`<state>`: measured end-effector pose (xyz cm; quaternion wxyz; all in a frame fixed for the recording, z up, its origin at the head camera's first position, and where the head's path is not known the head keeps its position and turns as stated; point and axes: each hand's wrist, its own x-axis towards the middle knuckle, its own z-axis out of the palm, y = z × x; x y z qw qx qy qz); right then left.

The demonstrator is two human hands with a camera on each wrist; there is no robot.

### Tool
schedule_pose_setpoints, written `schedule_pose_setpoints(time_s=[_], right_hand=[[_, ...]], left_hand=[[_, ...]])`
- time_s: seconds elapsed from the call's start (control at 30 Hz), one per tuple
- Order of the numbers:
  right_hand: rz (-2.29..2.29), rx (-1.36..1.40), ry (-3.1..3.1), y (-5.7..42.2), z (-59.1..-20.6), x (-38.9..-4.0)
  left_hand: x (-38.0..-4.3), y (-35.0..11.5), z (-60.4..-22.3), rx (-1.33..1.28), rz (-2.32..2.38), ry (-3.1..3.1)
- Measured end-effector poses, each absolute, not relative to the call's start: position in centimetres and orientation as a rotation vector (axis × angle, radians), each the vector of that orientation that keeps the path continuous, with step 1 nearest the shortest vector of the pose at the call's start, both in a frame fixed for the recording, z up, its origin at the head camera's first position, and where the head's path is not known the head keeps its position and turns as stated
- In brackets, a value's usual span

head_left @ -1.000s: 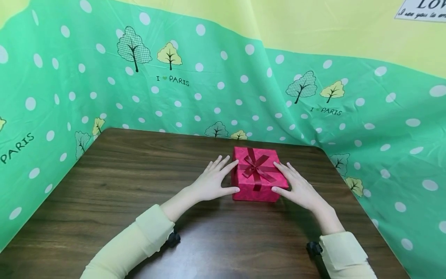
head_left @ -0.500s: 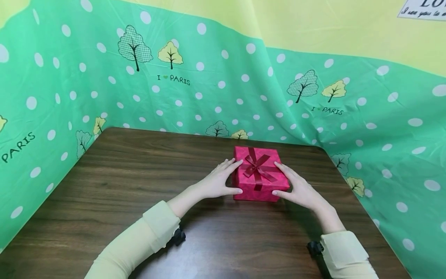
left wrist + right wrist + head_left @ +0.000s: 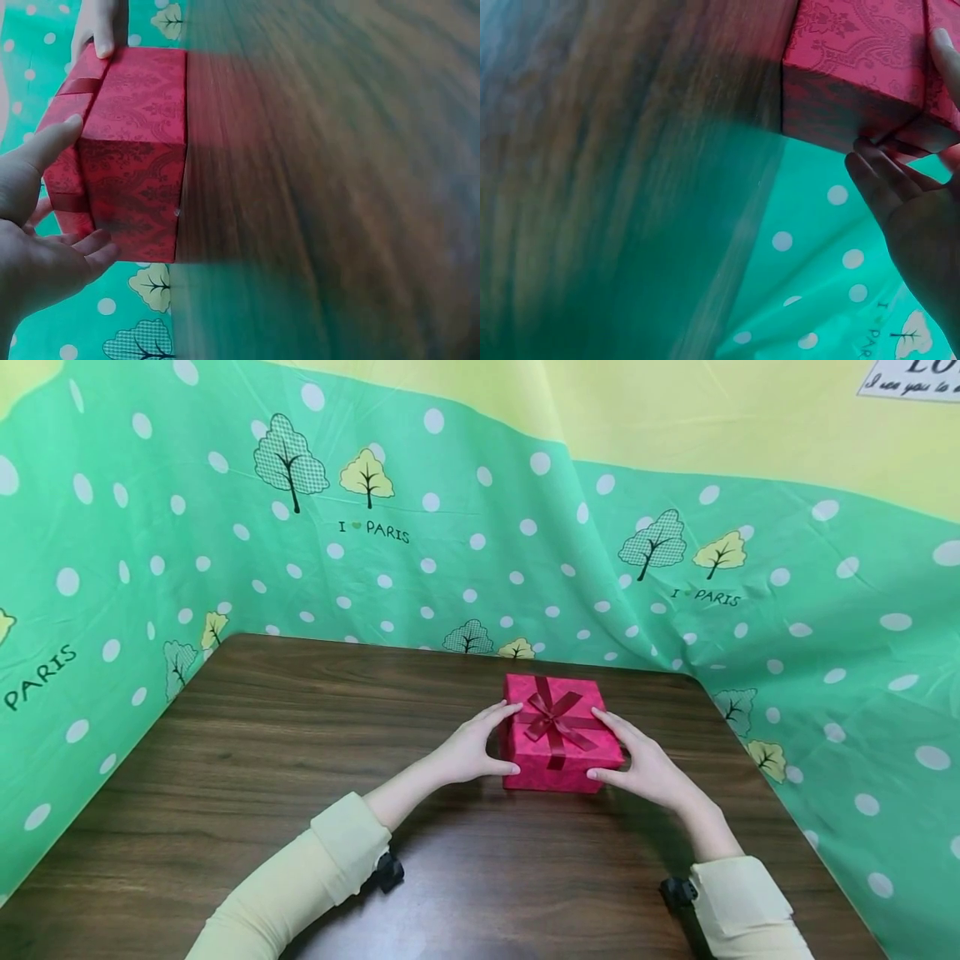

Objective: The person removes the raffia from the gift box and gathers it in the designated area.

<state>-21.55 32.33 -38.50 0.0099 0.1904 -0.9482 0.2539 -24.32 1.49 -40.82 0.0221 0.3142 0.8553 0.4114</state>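
A red patterned gift box [image 3: 551,780] sits right of centre towards the back of the table, its lid [image 3: 581,693] on. A dark red ribbon with a bow [image 3: 551,720] crosses the lid. My left hand [image 3: 468,750] holds the lid's left side, thumb at the front corner and fingers along the side. Opposite it, my right hand [image 3: 649,768] grips the right side of the lid in the same way. In the left wrist view the left thumb [image 3: 64,139] lies on the lid's edge, above the box wall [image 3: 139,94]. The box's inside is hidden.
The dark wooden table [image 3: 300,718] spreads around the box. A green dotted curtain [image 3: 480,510] printed with trees hangs along its back and sides. Black wrist cameras [image 3: 388,870] sit at both cuffs.
My left hand has moved right, against the lid's side, and its fingers have drawn together. My right hand has barely moved. The box stays in place.
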Motion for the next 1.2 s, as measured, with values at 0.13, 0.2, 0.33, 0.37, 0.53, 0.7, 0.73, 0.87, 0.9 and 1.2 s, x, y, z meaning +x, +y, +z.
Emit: schedule_pose_setpoints(time_s=[0.13, 0.2, 0.33, 0.37, 0.53, 0.7, 0.73, 0.87, 0.9, 1.2], right_hand=[[0.791, 0.590, -2.956, 32.2, -38.4, -21.5], [0.790, 0.593, -2.952, 32.2, -38.4, -21.6], [0.772, 0.603, -2.945, 32.1, -38.3, -21.6], [0.768, 0.605, -2.943, 32.1, -38.3, -21.6], [0.759, 0.615, -2.934, 32.0, -38.2, -21.6], [0.771, 0.608, -2.935, 31.9, -38.2, -21.5], [0.776, 0.607, -2.936, 31.9, -38.2, -21.5], [0.792, 0.607, -2.933, 31.8, -38.1, -21.6], [0.792, 0.609, -2.931, 31.8, -38.1, -21.6], [0.781, 0.620, -2.926, 31.6, -38.0, -21.7]], left_hand=[[-24.2, 1.6, -40.7, 0.920, 1.364, 2.606], [-24.1, 1.7, -40.5, 0.892, 1.432, 2.558], [-23.9, 1.7, -40.2, 0.844, 1.534, 2.479], [-23.8, 1.7, -40.2, 0.836, 1.540, 2.473], [-23.7, 1.7, -40.1, 0.806, 1.540, 2.477], [-23.6, 1.7, -40.1, 0.795, 1.550, 2.473], [-23.6, 1.7, -40.1, 0.794, 1.554, 2.469], [-23.6, 1.6, -40.0, 0.793, 1.565, 2.465], [-23.6, 1.6, -40.0, 0.792, 1.565, 2.467], [-23.6, 1.4, -39.8, 0.777, 1.516, 2.513]])
